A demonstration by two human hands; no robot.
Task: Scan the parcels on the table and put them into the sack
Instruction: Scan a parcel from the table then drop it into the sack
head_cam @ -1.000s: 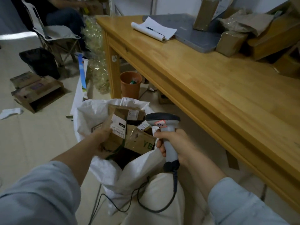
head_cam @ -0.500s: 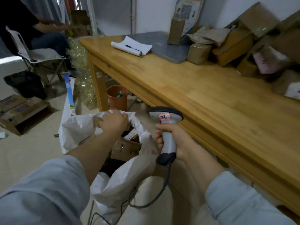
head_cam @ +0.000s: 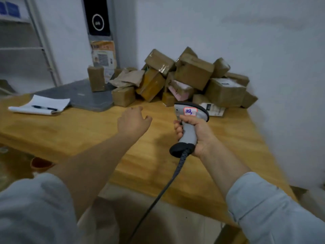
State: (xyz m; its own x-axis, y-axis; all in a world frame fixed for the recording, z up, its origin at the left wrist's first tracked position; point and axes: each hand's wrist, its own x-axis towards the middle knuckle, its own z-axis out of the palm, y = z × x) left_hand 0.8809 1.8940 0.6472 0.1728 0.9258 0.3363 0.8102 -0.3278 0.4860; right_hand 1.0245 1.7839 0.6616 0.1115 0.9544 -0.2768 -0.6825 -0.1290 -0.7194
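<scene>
I am holding my left hand (head_cam: 133,123) out over the table (head_cam: 79,131), fingers loose and empty, while my right hand (head_cam: 198,136) is gripping the scanner (head_cam: 189,128) by its handle. The parcels (head_cam: 193,73) are lying heaped just beyond both hands; the sack is not showing. I am judging this the pick-up step: next needs one near parcel grasped, label turned toward the scanner.

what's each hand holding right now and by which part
The right hand grips the barcode scanner by its grey handle, below the head. The left hand holds nothing, fingers loose above the table.
</scene>
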